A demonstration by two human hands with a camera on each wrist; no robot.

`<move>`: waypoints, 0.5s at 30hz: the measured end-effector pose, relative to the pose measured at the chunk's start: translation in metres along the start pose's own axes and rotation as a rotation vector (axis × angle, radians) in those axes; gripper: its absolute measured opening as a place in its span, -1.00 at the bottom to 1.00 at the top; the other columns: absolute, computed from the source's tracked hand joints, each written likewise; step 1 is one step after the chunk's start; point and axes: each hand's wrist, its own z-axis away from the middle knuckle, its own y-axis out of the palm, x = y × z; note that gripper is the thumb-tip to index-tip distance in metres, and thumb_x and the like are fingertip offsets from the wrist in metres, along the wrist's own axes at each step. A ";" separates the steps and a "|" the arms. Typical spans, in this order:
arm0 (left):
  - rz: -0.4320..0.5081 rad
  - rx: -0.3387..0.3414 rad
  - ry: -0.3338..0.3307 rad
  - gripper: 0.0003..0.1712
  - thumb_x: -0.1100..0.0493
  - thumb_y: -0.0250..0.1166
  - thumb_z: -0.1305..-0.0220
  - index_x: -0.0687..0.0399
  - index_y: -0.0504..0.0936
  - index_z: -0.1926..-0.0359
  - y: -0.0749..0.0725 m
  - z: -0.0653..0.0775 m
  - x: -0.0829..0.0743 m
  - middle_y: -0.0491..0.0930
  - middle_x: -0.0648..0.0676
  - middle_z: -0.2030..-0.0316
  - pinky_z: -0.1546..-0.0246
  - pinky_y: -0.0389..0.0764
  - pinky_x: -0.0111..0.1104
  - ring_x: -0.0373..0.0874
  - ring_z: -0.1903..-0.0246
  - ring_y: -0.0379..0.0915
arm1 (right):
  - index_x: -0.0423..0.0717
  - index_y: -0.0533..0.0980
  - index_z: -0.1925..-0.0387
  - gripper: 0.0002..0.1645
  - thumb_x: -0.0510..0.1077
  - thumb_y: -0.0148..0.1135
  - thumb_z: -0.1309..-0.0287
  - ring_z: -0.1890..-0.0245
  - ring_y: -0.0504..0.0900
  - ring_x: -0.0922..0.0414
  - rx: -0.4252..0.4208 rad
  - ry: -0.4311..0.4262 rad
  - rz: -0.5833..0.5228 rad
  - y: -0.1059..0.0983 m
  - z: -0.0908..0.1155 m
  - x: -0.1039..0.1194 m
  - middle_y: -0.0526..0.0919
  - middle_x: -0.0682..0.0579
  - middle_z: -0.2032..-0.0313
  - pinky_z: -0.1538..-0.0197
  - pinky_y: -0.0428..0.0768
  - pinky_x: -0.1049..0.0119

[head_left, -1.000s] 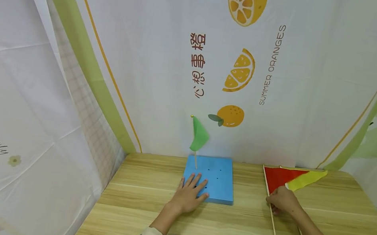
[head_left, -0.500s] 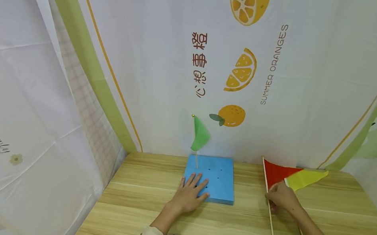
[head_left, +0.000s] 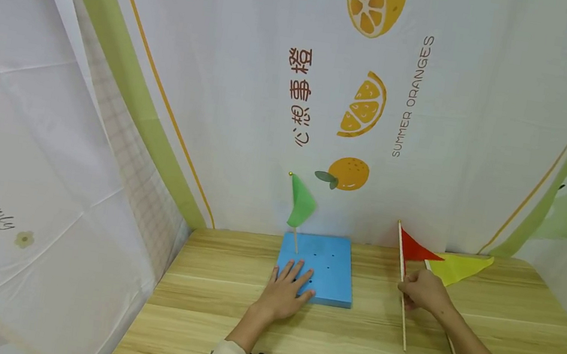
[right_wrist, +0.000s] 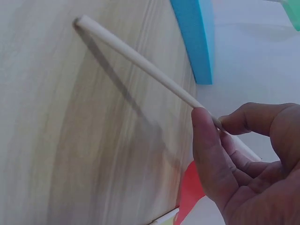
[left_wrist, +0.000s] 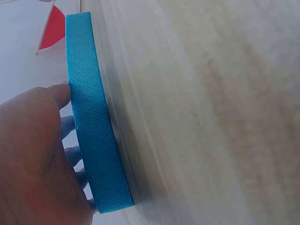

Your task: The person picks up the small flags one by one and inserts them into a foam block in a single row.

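Pinching red flag [head_left: 413,249] — right hand [head_left: 425,290]; left hand [head_left: 281,298] splayed.

The blue block [left_wrist: 93,112] looks matt and grainy, the stick [right_wrist: 140,62] smooth wood.

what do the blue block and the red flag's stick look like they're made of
The blue block looks like matte foam, given its finely grained side, though that's uncertain. The red flag's stick is probably bare, dull wood: it's pale beige without visible gloss.
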 end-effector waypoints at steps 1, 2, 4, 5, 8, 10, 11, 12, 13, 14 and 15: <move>0.001 0.000 0.001 -0.28 -0.25 -0.01 -0.68 -0.14 0.23 -0.68 0.000 0.000 0.000 0.03 0.14 -0.71 -0.66 -0.05 0.27 0.20 -0.71 -0.13 | -0.27 0.55 0.58 -0.68 -0.26 0.24 -0.32 0.61 0.70 0.17 -0.003 -0.002 -0.005 0.000 0.000 0.001 0.66 -0.02 0.62 0.44 0.80 0.23; 0.000 0.000 0.000 -0.28 -0.25 -0.01 -0.68 -0.14 0.23 -0.68 0.000 0.000 0.000 0.03 0.14 -0.71 -0.66 -0.05 0.27 0.20 -0.71 -0.13 | -0.29 0.56 0.56 -0.69 -0.27 0.24 -0.32 0.60 0.70 0.16 -0.007 -0.008 -0.010 -0.001 0.001 0.003 0.66 -0.02 0.62 0.44 0.80 0.21; -0.002 0.001 0.002 -0.27 -0.25 -0.01 -0.68 -0.14 0.22 -0.69 0.000 0.000 0.000 0.03 0.14 -0.71 -0.66 -0.05 0.27 0.20 -0.71 -0.13 | -0.35 0.58 0.52 -0.71 -0.28 0.24 -0.33 0.59 0.70 0.16 -0.013 -0.013 -0.021 -0.002 0.002 0.006 0.66 -0.03 0.61 0.42 0.81 0.18; -0.006 -0.001 0.003 -0.27 -0.26 -0.01 -0.68 -0.13 0.23 -0.68 0.001 0.000 0.000 0.03 0.15 -0.71 -0.66 -0.04 0.27 0.20 -0.71 -0.12 | -0.38 0.58 0.49 -0.72 -0.28 0.24 -0.33 0.59 0.71 0.16 -0.014 -0.016 -0.025 -0.002 0.002 0.007 0.66 -0.03 0.61 0.42 0.82 0.17; -0.010 -0.002 0.004 -0.27 -0.25 0.00 -0.68 -0.12 0.23 -0.68 0.001 0.000 0.001 0.04 0.15 -0.71 -0.65 -0.03 0.27 0.21 -0.70 -0.11 | -0.42 0.60 0.41 -0.76 -0.29 0.24 -0.35 0.57 0.71 0.16 -0.026 -0.021 -0.028 -0.003 0.003 0.011 0.66 -0.02 0.59 0.42 0.81 0.19; -0.007 -0.002 0.004 -0.27 -0.25 0.00 -0.68 -0.12 0.23 -0.68 0.001 0.001 0.000 0.04 0.16 -0.71 -0.65 -0.02 0.27 0.21 -0.70 -0.11 | -0.42 0.59 0.39 -0.77 -0.29 0.23 -0.35 0.57 0.72 0.16 -0.037 -0.033 -0.020 -0.003 0.003 0.012 0.67 -0.02 0.59 0.42 0.81 0.19; -0.004 -0.003 0.005 -0.27 -0.25 0.01 -0.68 -0.11 0.23 -0.68 0.001 0.001 0.000 0.04 0.16 -0.71 -0.65 -0.03 0.27 0.22 -0.70 -0.11 | -0.42 0.58 0.38 -0.78 -0.29 0.23 -0.35 0.57 0.72 0.16 -0.043 -0.039 -0.016 -0.003 0.003 0.012 0.67 -0.03 0.58 0.42 0.81 0.19; 0.000 -0.002 0.005 -0.27 -0.25 0.00 -0.68 -0.11 0.23 -0.68 0.000 0.001 0.000 0.04 0.16 -0.71 -0.65 -0.03 0.27 0.21 -0.70 -0.11 | -0.40 0.57 0.38 -0.78 -0.29 0.23 -0.35 0.57 0.73 0.15 -0.050 -0.044 -0.013 -0.003 0.003 0.013 0.68 -0.03 0.58 0.42 0.81 0.19; 0.003 -0.002 0.005 -0.27 -0.24 0.00 -0.68 -0.11 0.23 -0.68 0.000 0.001 0.000 0.03 0.16 -0.71 -0.65 -0.04 0.27 0.21 -0.70 -0.12 | -0.39 0.57 0.38 -0.79 -0.29 0.23 -0.35 0.57 0.73 0.15 -0.057 -0.047 -0.013 -0.003 0.003 0.014 0.68 -0.04 0.57 0.42 0.81 0.18; 0.005 -0.002 0.005 -0.27 -0.24 -0.01 -0.68 -0.11 0.23 -0.69 0.000 0.002 -0.001 0.03 0.16 -0.71 -0.65 -0.04 0.27 0.21 -0.70 -0.12 | -0.38 0.56 0.38 -0.80 -0.29 0.23 -0.35 0.57 0.73 0.15 -0.061 -0.049 -0.013 -0.004 0.003 0.015 0.69 -0.04 0.57 0.41 0.82 0.17; 0.005 -0.003 0.005 -0.27 -0.24 0.00 -0.68 -0.11 0.23 -0.68 -0.001 0.002 -0.001 0.04 0.16 -0.71 -0.65 -0.04 0.28 0.22 -0.70 -0.11 | -0.37 0.55 0.38 -0.80 -0.29 0.23 -0.35 0.57 0.74 0.15 -0.065 -0.046 -0.020 -0.004 0.004 0.016 0.69 -0.05 0.56 0.40 0.82 0.15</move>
